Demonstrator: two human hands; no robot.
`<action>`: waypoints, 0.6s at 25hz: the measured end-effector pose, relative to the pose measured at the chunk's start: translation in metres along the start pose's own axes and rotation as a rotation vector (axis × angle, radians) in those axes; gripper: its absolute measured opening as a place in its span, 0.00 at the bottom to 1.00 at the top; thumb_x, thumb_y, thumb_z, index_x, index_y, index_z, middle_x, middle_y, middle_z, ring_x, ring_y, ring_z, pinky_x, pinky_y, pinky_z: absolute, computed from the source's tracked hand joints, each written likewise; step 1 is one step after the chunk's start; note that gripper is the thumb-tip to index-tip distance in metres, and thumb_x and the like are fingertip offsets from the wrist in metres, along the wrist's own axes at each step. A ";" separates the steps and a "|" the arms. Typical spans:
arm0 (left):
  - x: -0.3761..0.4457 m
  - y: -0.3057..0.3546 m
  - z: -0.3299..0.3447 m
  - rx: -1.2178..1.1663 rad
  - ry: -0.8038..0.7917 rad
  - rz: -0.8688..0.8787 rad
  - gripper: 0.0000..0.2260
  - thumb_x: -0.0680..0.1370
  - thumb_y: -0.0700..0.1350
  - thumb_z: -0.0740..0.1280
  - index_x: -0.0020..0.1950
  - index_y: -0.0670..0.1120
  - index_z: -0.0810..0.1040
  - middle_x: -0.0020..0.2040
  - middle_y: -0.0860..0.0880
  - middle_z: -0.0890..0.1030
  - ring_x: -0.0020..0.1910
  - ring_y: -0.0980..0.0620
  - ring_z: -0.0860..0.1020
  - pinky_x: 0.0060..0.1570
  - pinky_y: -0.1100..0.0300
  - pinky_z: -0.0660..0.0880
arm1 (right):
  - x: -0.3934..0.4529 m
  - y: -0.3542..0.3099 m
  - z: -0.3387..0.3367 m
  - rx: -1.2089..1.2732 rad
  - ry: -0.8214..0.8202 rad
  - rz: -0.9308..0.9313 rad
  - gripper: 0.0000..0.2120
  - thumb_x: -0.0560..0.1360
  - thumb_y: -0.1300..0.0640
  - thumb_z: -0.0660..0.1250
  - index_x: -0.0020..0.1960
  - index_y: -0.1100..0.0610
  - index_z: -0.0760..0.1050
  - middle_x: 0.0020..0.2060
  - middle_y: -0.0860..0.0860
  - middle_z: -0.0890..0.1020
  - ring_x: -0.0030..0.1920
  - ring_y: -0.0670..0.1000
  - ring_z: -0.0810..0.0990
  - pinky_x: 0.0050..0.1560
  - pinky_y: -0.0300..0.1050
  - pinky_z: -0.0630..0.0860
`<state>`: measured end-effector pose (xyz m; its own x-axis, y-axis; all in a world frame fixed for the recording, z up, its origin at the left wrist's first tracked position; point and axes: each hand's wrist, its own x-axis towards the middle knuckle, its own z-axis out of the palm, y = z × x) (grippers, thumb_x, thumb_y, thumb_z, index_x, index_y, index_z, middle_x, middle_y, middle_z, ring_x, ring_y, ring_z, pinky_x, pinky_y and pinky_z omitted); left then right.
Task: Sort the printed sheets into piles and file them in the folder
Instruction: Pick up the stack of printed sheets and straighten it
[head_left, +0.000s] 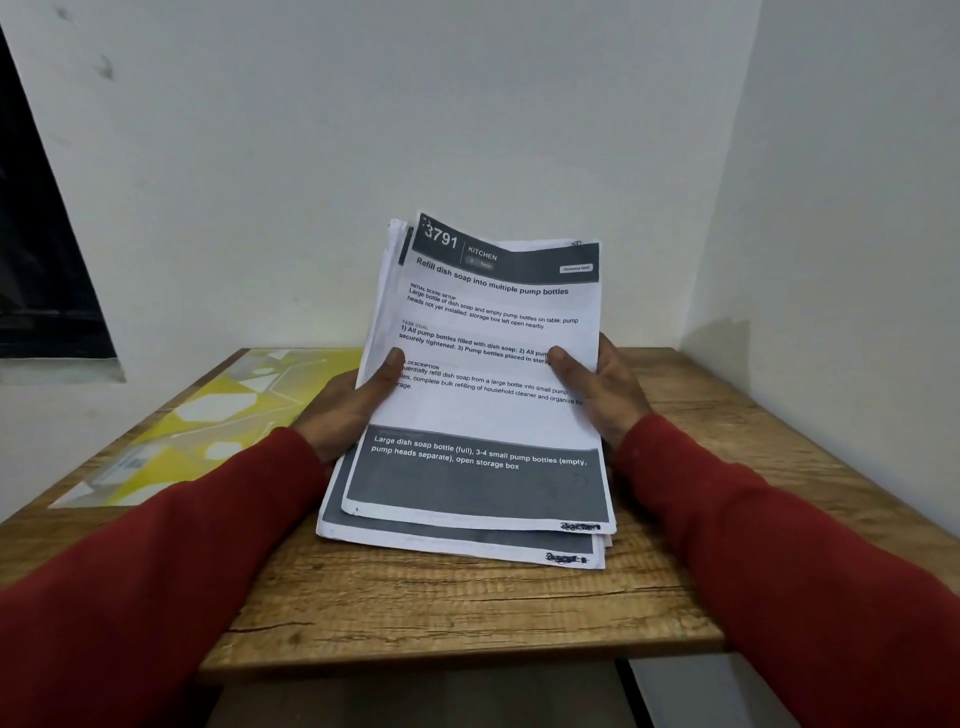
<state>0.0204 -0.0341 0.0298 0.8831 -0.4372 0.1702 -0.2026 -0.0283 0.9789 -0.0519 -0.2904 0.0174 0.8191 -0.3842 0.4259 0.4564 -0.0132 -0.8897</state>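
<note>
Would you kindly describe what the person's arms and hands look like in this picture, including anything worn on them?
Both arms wear long red sleeves, left sleeve and right sleeve, plain with no visible print or logo, reaching to the wrists. The left hand and right hand are bare: no gloves, rings or watch can be seen.

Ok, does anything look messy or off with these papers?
Yes. The stack of sheets, held by the left hand and right hand, is uneven: lower sheets stick out at the near edge, and the top sheet bends at its upper end. The yellow folder lies flat.
</note>
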 end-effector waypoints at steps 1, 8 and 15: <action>0.000 -0.001 -0.001 -0.004 -0.006 0.006 0.31 0.65 0.72 0.69 0.52 0.47 0.82 0.46 0.49 0.87 0.40 0.52 0.86 0.35 0.62 0.80 | 0.000 0.000 0.000 -0.006 -0.002 -0.003 0.20 0.77 0.60 0.68 0.67 0.61 0.71 0.61 0.59 0.81 0.62 0.61 0.79 0.64 0.60 0.75; 0.005 -0.007 -0.003 -0.042 -0.007 0.014 0.44 0.49 0.77 0.73 0.53 0.47 0.82 0.48 0.48 0.87 0.45 0.47 0.86 0.46 0.54 0.80 | -0.001 0.000 -0.001 0.000 -0.003 0.005 0.18 0.78 0.62 0.67 0.67 0.61 0.71 0.61 0.59 0.81 0.63 0.63 0.79 0.65 0.65 0.72; 0.005 -0.006 -0.003 -0.042 -0.019 -0.003 0.46 0.47 0.77 0.73 0.54 0.47 0.82 0.47 0.48 0.87 0.43 0.48 0.86 0.39 0.57 0.81 | -0.002 -0.001 0.000 -0.027 -0.010 -0.001 0.24 0.73 0.54 0.70 0.67 0.59 0.72 0.60 0.56 0.82 0.62 0.59 0.80 0.66 0.63 0.72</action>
<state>0.0269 -0.0334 0.0247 0.8755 -0.4539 0.1658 -0.1822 0.0079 0.9832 -0.0537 -0.2894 0.0181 0.8222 -0.3744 0.4288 0.4480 -0.0390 -0.8932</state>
